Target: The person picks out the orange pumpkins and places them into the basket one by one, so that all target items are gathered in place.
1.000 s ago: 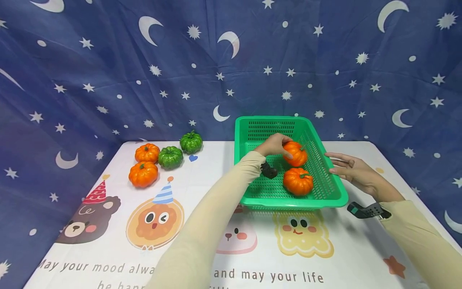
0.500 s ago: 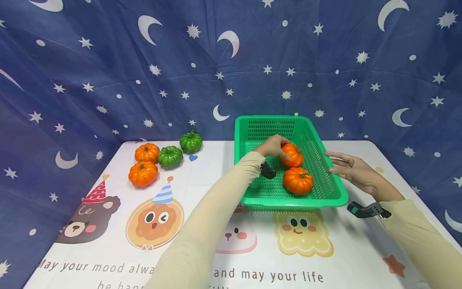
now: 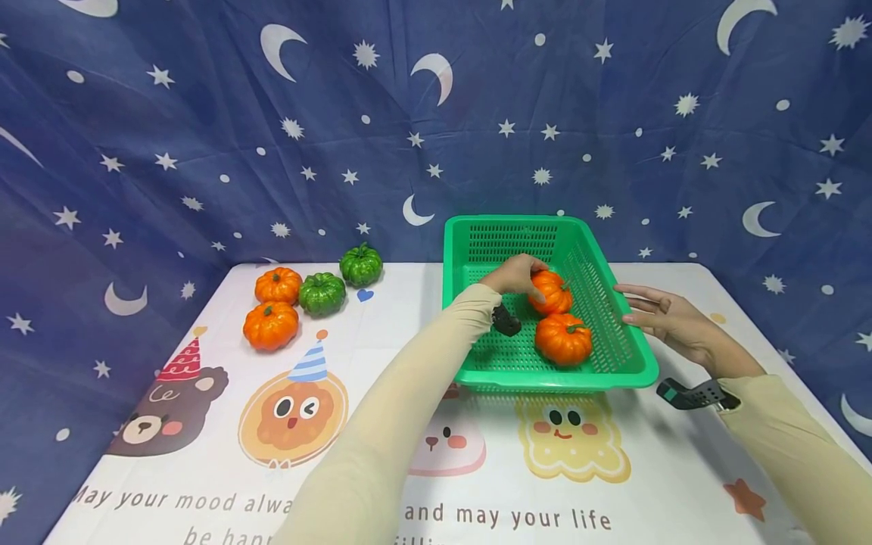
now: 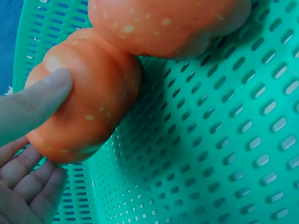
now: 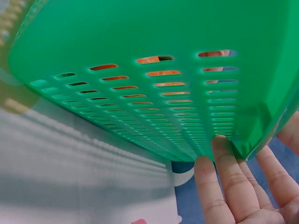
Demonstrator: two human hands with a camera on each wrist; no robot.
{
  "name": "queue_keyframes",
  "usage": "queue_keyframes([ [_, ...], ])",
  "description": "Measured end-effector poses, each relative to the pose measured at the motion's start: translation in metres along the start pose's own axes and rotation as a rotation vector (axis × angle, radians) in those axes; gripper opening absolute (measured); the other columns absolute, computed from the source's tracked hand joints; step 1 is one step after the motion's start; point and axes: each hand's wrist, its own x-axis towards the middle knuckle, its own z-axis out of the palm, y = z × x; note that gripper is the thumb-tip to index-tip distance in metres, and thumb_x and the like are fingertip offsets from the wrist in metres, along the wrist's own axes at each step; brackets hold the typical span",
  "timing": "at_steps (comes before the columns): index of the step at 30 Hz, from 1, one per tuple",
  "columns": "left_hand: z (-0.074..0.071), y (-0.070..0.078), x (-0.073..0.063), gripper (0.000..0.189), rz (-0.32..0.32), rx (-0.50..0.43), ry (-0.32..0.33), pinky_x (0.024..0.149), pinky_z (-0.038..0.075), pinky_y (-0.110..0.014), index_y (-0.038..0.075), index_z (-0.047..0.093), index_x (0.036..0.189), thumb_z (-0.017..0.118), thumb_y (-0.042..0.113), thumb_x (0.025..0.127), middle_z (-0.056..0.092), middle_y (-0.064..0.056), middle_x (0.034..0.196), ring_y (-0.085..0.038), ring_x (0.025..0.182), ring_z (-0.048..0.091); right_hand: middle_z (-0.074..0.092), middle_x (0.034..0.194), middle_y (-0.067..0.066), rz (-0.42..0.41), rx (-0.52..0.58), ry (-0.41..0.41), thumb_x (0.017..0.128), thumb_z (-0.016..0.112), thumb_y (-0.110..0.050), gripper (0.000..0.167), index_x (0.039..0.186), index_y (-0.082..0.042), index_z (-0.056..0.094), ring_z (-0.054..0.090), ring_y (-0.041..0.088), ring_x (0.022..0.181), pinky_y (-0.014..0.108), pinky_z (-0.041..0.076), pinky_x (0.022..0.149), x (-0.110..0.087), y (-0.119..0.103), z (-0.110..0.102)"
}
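Observation:
My left hand (image 3: pixel 519 275) reaches into a green plastic basket (image 3: pixel 548 378) and grips an orange toy pumpkin (image 3: pixel 553 294). In the left wrist view the thumb (image 4: pixel 46 98) lies across this pumpkin (image 4: pixel 93 100), with the other fingers on its far side. A second orange pumpkin (image 3: pixel 563 341) sits nearer the basket's front and touches the gripped one. Outside the basket, my right hand (image 3: pixel 674 325) has its fingers extended against the right side. In the right wrist view straight fingertips (image 5: pixel 224 142) touch the slotted outer wall (image 5: pixel 140 28).
On the left of the table stand two orange pumpkins (image 3: pixel 270 326) and two green pumpkins (image 3: pixel 322 294), one green one farther back. A white cloth (image 3: pixel 381 333) with cartoon prints covers the table. Behind hangs a dark blue curtain (image 3: pixel 381 197) with moons and stars.
Within the basket my left hand has brought the gripped pumpkin slightly left, chiefly in the first half second. My right hand keeps its place at the basket's side.

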Motion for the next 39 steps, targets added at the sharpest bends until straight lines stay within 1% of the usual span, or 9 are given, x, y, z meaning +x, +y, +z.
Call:
queue_keyframes([
  [4,0.0003,-0.0011,0.0003,0.066,-0.017,0.017,0.016,0.102,0.045,-0.026,0.002,0.046,0.138,0.075,0.006,0.078,0.049,-0.011,0.141,-0.022,0.127,0.049,0.047,0.117,-0.023,0.000,0.022,-0.001,0.090,0.062,-0.010,0.059,0.143,-0.019,0.037,0.056,-0.010,0.100,0.011,0.049,0.084,0.0005,0.0003,-0.0003],
  [6,0.0005,-0.0018,0.0010,0.065,-0.023,0.032,0.027,0.101,0.046,-0.025,0.003,0.048,0.137,0.075,0.005,0.078,0.051,-0.011,0.140,-0.022,0.125,0.050,0.045,0.118,-0.022,0.001,0.016,-0.005,0.090,0.061,-0.010,0.060,0.143,-0.020,0.036,0.055,-0.011,0.101,0.010,0.049,0.085,0.0003,0.0005,-0.0007],
  [10,0.0005,-0.0020,0.0015,0.065,-0.029,0.029,0.031,0.098,0.047,-0.025,0.003,0.049,0.136,0.076,0.004,0.077,0.052,-0.011,0.138,-0.022,0.123,0.052,0.044,0.119,-0.021,-0.001,0.024,-0.010,0.091,0.061,-0.009,0.058,0.142,-0.021,0.037,0.054,-0.011,0.101,0.010,0.048,0.084,-0.0001,0.0012,-0.0018],
  [17,0.0007,-0.0017,0.0008,0.065,-0.033,0.033,0.030,0.097,0.048,-0.026,0.006,0.049,0.136,0.076,0.004,0.077,0.052,-0.009,0.139,-0.022,0.124,0.052,0.052,0.115,-0.022,-0.007,0.085,0.000,0.089,0.060,-0.003,0.053,0.136,-0.021,0.043,0.058,-0.008,0.099,0.011,0.050,0.082,0.0006,0.0017,-0.0015],
  [21,0.0014,-0.0020,-0.0003,0.064,-0.046,0.015,0.006,0.098,0.048,-0.028,0.008,0.050,0.136,0.075,0.003,0.077,0.051,-0.009,0.140,-0.022,0.125,0.051,0.052,0.114,-0.024,0.002,0.087,0.005,0.089,0.061,-0.003,0.055,0.137,-0.022,0.042,0.057,-0.009,0.098,0.011,0.050,0.082,0.0003,0.0016,-0.0013],
  [25,0.0019,-0.0023,-0.0013,0.064,-0.052,0.007,-0.019,0.099,0.047,-0.028,0.008,0.050,0.137,0.074,0.003,0.078,0.050,-0.009,0.141,-0.021,0.126,0.050,0.050,0.115,-0.025,0.003,0.061,0.006,0.089,0.062,-0.005,0.057,0.139,-0.021,0.040,0.056,-0.011,0.098,0.010,0.049,0.083,0.0006,0.0012,-0.0013],
  [28,0.0019,-0.0019,-0.0016,0.063,-0.050,0.028,-0.037,0.099,0.047,-0.026,0.009,0.050,0.137,0.074,0.005,0.079,0.050,-0.007,0.141,-0.020,0.126,0.049,0.050,0.114,-0.025,0.000,0.050,0.004,0.090,0.061,-0.006,0.056,0.139,-0.022,0.040,0.056,-0.010,0.099,0.010,0.049,0.083,0.0007,0.0008,-0.0011],
  [34,0.0018,-0.0017,-0.0010,0.061,-0.030,0.063,-0.090,0.100,0.046,-0.025,0.009,0.050,0.137,0.073,0.008,0.080,0.052,-0.006,0.139,-0.020,0.126,0.050,0.054,0.114,-0.024,0.003,0.098,0.002,0.089,0.061,-0.004,0.052,0.134,-0.023,0.044,0.059,-0.007,0.098,0.011,0.050,0.081,-0.0002,-0.0002,-0.0005],
  [39,0.0018,-0.0021,0.0002,0.060,-0.022,0.094,-0.110,0.100,0.045,-0.023,0.008,0.051,0.136,0.073,0.009,0.081,0.053,-0.007,0.138,-0.020,0.126,0.051,0.056,0.113,-0.023,0.003,0.116,0.004,0.089,0.061,-0.002,0.051,0.132,-0.023,0.045,0.060,-0.006,0.097,0.012,0.051,0.081,-0.0003,-0.0004,-0.0001],
])
